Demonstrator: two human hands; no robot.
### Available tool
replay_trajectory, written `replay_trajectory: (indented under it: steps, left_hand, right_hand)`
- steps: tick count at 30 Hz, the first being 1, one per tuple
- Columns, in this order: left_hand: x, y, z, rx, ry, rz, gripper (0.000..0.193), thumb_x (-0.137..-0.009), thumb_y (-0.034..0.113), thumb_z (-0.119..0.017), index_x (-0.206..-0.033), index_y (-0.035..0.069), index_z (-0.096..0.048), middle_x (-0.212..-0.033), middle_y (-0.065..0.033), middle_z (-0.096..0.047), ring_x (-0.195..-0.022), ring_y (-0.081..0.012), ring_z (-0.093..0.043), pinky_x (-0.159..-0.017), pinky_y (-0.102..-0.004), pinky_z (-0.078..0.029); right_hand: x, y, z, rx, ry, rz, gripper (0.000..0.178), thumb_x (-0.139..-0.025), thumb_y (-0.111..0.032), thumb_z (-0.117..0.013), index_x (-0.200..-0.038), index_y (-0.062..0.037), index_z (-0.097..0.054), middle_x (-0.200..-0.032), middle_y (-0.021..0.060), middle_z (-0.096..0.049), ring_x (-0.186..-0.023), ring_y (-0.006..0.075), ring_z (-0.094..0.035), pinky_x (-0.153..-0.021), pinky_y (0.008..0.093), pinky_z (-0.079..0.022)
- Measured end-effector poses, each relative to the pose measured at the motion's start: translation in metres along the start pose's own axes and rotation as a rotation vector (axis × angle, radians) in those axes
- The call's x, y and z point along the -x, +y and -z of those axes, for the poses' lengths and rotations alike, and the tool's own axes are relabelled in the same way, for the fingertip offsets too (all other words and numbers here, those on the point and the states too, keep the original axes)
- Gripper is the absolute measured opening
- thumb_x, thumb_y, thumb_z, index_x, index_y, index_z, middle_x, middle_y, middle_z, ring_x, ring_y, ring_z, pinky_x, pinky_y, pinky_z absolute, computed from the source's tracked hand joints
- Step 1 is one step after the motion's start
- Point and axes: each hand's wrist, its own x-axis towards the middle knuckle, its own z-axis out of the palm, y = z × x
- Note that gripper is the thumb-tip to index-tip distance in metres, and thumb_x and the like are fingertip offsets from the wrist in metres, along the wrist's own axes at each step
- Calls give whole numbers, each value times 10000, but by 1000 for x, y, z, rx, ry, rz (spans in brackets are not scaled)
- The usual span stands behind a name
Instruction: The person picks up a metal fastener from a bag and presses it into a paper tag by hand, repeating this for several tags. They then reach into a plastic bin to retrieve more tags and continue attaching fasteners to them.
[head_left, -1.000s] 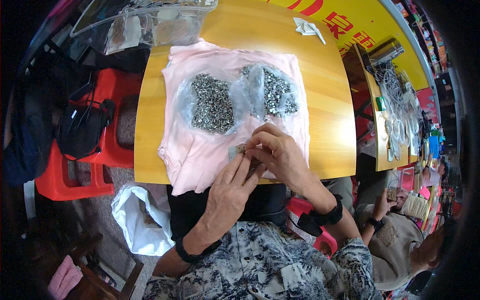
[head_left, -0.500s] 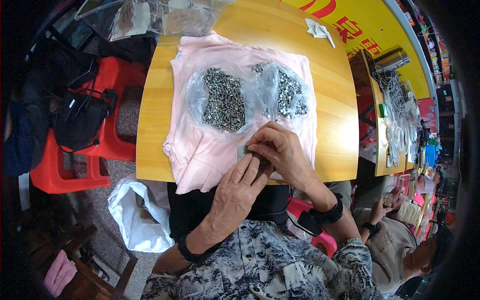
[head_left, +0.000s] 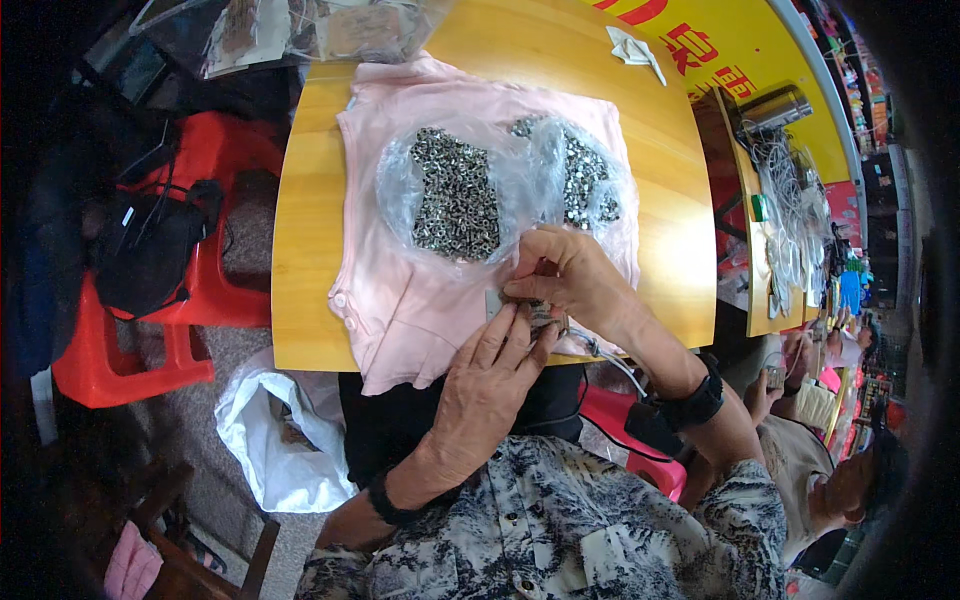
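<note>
My left hand [head_left: 482, 385] is closed on a small brown block [head_left: 546, 318] at the front of the pink garment [head_left: 390, 300]. A pale metal tab [head_left: 493, 304] sticks out at the block's left end, and a grey cable [head_left: 615, 362] trails to the right. Above it, the thumb and fingers of my right hand [head_left: 578, 280] are pinched together at the block's upper edge. Whatever they grip is hidden. Beyond my hands lie small hollow metal pieces [head_left: 455, 200] in a clear plastic bag, with shiny metal pieces [head_left: 580, 185] in plastic to their right.
Under the garment is a yellow wooden table [head_left: 675, 230]. A crumpled tissue [head_left: 635, 52] lies at its far right, a clear bag of parts [head_left: 365, 35] at far left. Red stools [head_left: 230, 150] and a white sack [head_left: 280, 470] stand left. A person [head_left: 800, 470] sits at right.
My right hand has lifted and turned slightly, and its forearm has swung to the right. More of the brown block and its cable now shows. My left hand has moved slightly right.
</note>
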Motion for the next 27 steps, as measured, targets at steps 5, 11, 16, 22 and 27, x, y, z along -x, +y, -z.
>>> replay_trajectory:
  steps: [5,11,16,22,27]
  left_hand:
    - [0,2,3,-1,25,9,500,-838,67,-543,-1334,131,-553,-1361,-147,-484,-1278,-290,-451,-1005,-400,-407]
    - [1,-1,-4,18,52,-18,489,-836,49,-562,-1319,125,-561,-1347,-137,-482,-1257,-293,-452,-1008,-414,-398]
    - [0,2,1,28,53,-7,486,-827,40,-573,-1309,93,-564,-1332,-144,-494,-1277,-300,-437,-1021,-407,-400]
    - [-3,4,5,19,22,10,563,-759,-28,-647,-1298,121,-577,-1329,-144,-468,-1242,-330,-442,-1022,-437,-393]
    - [-7,12,10,-19,50,11,558,-738,-33,-663,-1272,113,-595,-1313,-144,-479,-1206,-325,-473,-990,-433,-404]
  right_hand:
    - [-2,-11,-1,-93,-27,-149,192,-811,-38,-714,-721,-21,-545,-694,30,-594,-596,92,-549,-506,265,-455]
    - [4,0,-1,-3,18,-1,146,-791,-58,-718,-776,-4,-583,-734,96,-647,-649,175,-612,-573,325,-490]
    - [44,3,-4,252,343,182,144,-811,-126,-718,-842,-21,-624,-810,131,-642,-695,294,-637,-615,379,-495]
    - [101,11,-6,396,347,-70,163,-809,-164,-719,-856,-42,-622,-820,127,-611,-724,330,-629,-625,408,-486]
    - [112,13,-12,155,297,-66,244,-815,-194,-743,-955,-31,-626,-846,106,-638,-702,243,-635,-635,336,-498]
